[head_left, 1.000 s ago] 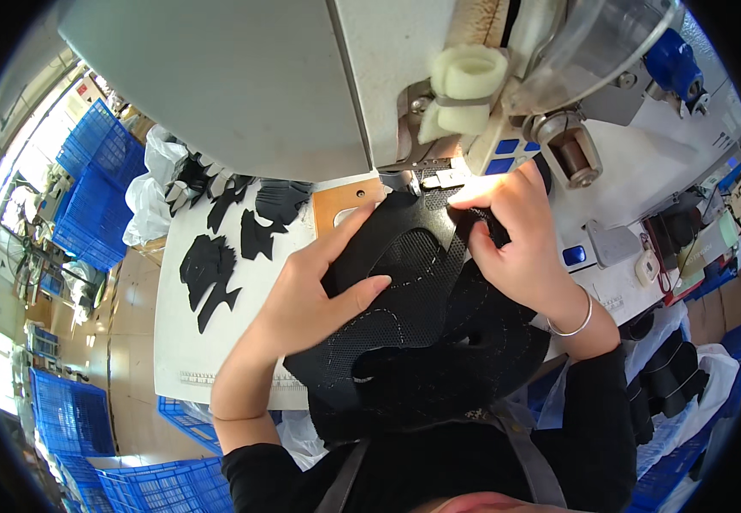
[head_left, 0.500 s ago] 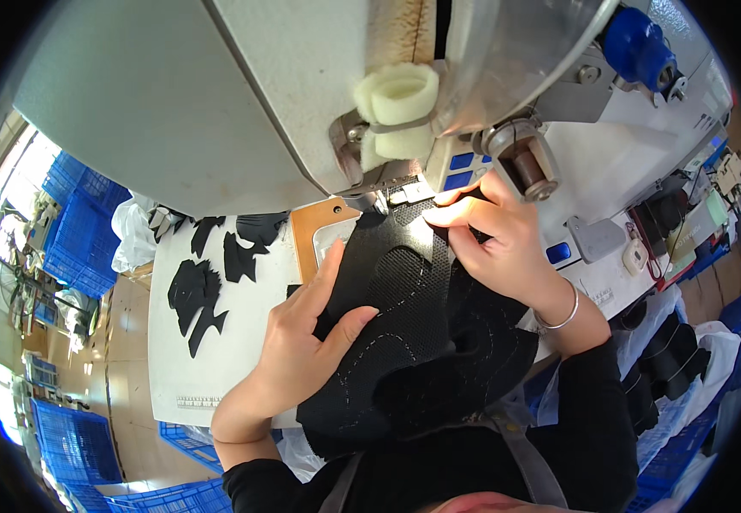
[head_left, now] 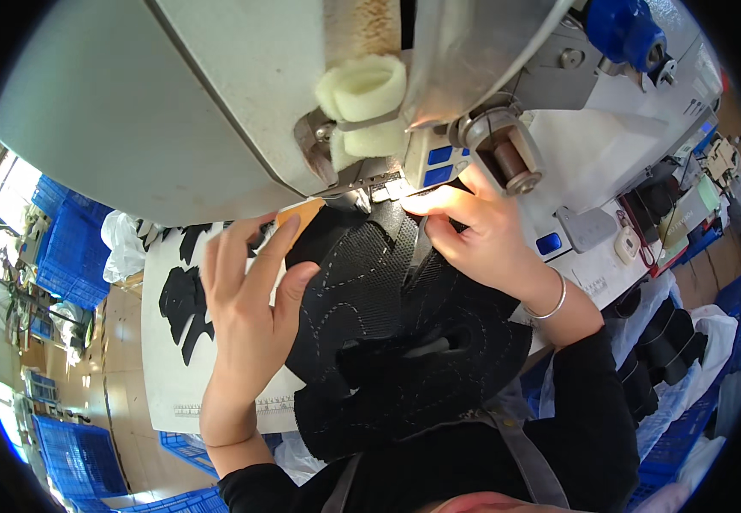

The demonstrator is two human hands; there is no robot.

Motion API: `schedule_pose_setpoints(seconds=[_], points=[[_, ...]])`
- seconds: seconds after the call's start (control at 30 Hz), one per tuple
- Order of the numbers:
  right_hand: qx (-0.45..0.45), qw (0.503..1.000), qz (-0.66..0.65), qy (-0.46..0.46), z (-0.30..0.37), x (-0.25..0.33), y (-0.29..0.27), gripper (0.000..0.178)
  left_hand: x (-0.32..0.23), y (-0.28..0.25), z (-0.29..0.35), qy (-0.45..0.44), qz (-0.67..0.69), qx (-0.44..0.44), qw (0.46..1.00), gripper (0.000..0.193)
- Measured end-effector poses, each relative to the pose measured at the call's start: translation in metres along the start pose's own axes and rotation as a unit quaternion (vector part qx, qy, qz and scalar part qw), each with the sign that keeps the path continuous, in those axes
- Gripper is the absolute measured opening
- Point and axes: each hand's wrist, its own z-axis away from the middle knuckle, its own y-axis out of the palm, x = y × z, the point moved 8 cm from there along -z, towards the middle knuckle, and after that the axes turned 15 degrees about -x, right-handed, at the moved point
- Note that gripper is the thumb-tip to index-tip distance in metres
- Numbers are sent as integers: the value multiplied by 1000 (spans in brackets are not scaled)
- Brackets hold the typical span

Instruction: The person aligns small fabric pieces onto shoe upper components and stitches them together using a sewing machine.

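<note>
A black mesh fabric piece (head_left: 362,274) with white dashed stitch lines lies under the sewing machine's presser foot (head_left: 392,190) and drapes down toward my lap, its lower part folded. My right hand (head_left: 477,231) pinches the fabric close to the right of the foot. Spread out at the fabric's left edge is my left hand (head_left: 255,295), fingers apart and reaching toward the tan plate (head_left: 302,215) on the machine bed. Whether its fingertips touch the plate or the fabric, I cannot tell.
Black fabric cutouts (head_left: 186,303) lie on the white table (head_left: 161,385) at the left. The grey machine head (head_left: 122,111) looms above, with a thread bobbin (head_left: 511,162) on its right. Blue crates (head_left: 79,248) stand at the left; black pieces in plastic (head_left: 674,346) at the right.
My left hand has moved left off the fabric's middle and spread its fingers. The fabric has turned and bunched, with its lower folds shifted. My right hand still pinches beside the foot.
</note>
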Motion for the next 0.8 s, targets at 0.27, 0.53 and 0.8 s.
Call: schedule_pose_setpoints(seconds=[0.27,0.53,0.8], points=[[-25,969,149,-196,15,43,9,19,-43,30,8,80,4,73,994,42],[9,958,170,-231,18,71,22,15,-31,32,9,57,57,36,996,41],[54,916,263,-297,27,85,38,12,-18,37,8,44,68,-3,997,35]])
